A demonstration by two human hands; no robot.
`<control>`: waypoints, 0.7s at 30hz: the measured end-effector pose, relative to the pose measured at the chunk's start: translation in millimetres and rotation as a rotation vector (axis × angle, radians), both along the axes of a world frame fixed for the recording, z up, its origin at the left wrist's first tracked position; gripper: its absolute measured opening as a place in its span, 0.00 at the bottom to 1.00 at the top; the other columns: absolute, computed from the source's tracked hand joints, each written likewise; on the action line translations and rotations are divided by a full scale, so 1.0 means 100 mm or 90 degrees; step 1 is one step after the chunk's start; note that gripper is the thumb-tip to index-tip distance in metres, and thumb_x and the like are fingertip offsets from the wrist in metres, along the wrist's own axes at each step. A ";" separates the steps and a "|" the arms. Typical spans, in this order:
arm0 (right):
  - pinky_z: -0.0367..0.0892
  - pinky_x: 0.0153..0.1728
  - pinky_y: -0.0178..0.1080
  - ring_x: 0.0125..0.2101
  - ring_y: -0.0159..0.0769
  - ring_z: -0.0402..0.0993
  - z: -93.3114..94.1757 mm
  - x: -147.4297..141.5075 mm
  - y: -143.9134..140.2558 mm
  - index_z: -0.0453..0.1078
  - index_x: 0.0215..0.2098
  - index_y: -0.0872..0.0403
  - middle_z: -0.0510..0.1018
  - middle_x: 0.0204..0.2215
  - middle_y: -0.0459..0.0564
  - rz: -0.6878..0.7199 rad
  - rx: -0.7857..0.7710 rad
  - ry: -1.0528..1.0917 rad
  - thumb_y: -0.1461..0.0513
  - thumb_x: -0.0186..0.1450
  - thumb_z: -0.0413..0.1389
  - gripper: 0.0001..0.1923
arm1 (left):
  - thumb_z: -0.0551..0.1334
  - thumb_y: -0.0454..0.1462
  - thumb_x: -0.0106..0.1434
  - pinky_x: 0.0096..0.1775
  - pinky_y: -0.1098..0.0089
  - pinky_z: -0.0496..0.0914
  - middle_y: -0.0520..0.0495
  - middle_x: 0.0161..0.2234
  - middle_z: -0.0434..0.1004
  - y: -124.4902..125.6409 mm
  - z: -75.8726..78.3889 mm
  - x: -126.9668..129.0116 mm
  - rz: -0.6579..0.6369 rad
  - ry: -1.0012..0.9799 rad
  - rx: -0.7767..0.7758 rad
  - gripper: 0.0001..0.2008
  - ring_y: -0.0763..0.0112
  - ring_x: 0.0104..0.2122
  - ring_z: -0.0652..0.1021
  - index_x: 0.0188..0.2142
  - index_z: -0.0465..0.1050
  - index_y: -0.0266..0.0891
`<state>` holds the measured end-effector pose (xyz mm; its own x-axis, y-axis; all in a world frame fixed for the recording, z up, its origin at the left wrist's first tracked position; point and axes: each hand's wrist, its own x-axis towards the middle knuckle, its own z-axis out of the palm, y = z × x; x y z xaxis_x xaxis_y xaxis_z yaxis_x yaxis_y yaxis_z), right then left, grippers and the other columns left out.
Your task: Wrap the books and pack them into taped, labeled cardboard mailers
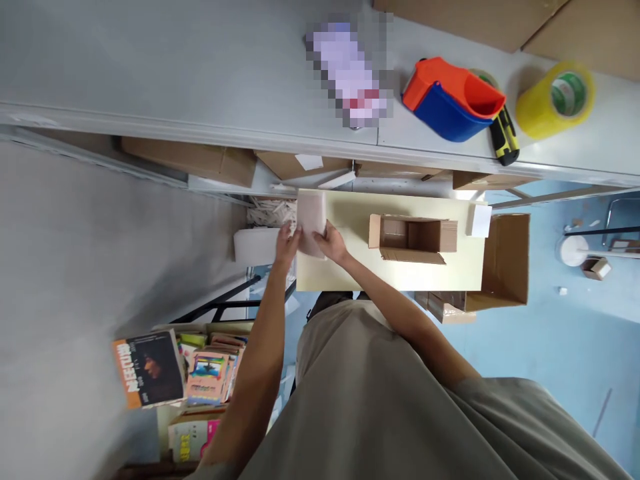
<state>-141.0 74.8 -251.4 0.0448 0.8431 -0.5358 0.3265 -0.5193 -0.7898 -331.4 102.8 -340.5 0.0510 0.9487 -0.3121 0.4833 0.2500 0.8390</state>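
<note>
At the left end of the cream tabletop (345, 275) is a flat, pale packet (311, 217), apparently wrapped, though its contents cannot be made out. My left hand (287, 245) grips its left edge, fingers curled. My right hand (331, 243) holds the right edge with the thumb over the top. An open cardboard box (419, 235) sits on the tabletop to the right of my hands, its flaps folded outward. Near the right end lies a small stack of white paper (479, 221).
On the grey shelf (200, 73) above are an orange and blue tape dispenser (453, 100), a utility knife (505, 139), yellow tape (555, 100) and a pixelated phone (347, 73). A large carton (507, 260) stands at the right; stacked books (207, 377) fill the lower left.
</note>
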 end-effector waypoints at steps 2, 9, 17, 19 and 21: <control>0.81 0.62 0.50 0.54 0.48 0.84 0.25 0.24 -0.13 0.73 0.64 0.51 0.88 0.54 0.53 -0.013 0.090 0.128 0.48 0.77 0.61 0.24 | 0.64 0.59 0.75 0.70 0.49 0.76 0.28 0.74 0.74 -0.01 0.29 -0.08 0.049 -0.037 -0.021 0.40 0.48 0.74 0.77 0.78 0.65 0.42; 0.83 0.61 0.51 0.56 0.50 0.85 1.06 1.38 -0.89 0.78 0.60 0.49 0.89 0.56 0.54 -0.018 0.172 0.336 0.38 0.71 0.69 0.31 | 0.75 0.69 0.58 0.52 0.49 0.85 0.37 0.43 0.90 -0.13 1.40 0.48 -0.162 -0.305 -0.159 0.39 0.45 0.49 0.89 0.49 0.86 0.40; 0.81 0.66 0.59 0.63 0.56 0.83 1.16 2.25 -1.32 0.75 0.65 0.49 0.86 0.62 0.60 -0.153 0.199 0.254 0.32 0.67 0.69 0.42 | 0.71 0.62 0.67 0.33 0.71 0.69 0.51 0.27 0.76 -0.28 2.22 1.79 -0.229 -0.135 0.043 0.27 0.65 0.32 0.77 0.31 0.80 0.40; 0.80 0.67 0.62 0.66 0.57 0.80 1.23 2.55 -1.33 0.69 0.73 0.49 0.82 0.66 0.63 -0.168 0.240 0.179 0.32 0.69 0.67 0.46 | 0.70 0.58 0.71 0.36 0.70 0.72 0.50 0.30 0.81 -0.29 2.45 2.00 -0.283 -0.091 0.102 0.24 0.62 0.35 0.80 0.35 0.84 0.39; 0.78 0.69 0.66 0.71 0.60 0.75 1.38 2.86 -1.35 0.59 0.82 0.47 0.77 0.72 0.65 -0.175 0.296 0.032 0.33 0.72 0.66 0.51 | 0.70 0.55 0.73 0.43 0.66 0.76 0.47 0.38 0.88 -0.30 2.65 2.19 -0.339 -0.044 0.158 0.21 0.57 0.41 0.84 0.44 0.89 0.40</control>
<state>145.3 -59.9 -113.7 0.2812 0.9525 -0.1165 0.1833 -0.1725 -0.9678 -112.0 72.9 -75.2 0.5528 0.8309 -0.0634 0.4301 -0.2193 0.8758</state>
